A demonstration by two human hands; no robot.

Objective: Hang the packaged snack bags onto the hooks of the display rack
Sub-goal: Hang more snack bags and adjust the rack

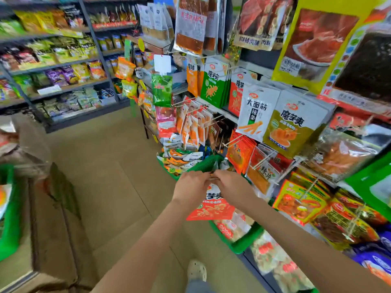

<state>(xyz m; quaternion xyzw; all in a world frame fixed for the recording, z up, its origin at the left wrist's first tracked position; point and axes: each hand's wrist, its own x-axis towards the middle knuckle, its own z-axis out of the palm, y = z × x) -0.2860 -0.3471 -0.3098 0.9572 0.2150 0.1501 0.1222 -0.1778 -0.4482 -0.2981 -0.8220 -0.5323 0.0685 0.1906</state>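
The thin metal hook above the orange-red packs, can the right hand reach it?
Probably yes: the right hand is just below the bare-tipped thin metal hook, though that hand is pinching the red-and-white snack bag.

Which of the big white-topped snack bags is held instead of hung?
The red bag, gripped at its top by the left hand and right hand; the others hang on hooks.

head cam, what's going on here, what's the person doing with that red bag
A person is restocking snacks in a shop aisle. The left hand and right hand both pinch the top edge of a red and white snack bag, held just above a green basket of more packets. The bag is not yet on any of the display rack hooks, which are to the right and already carry many bags.
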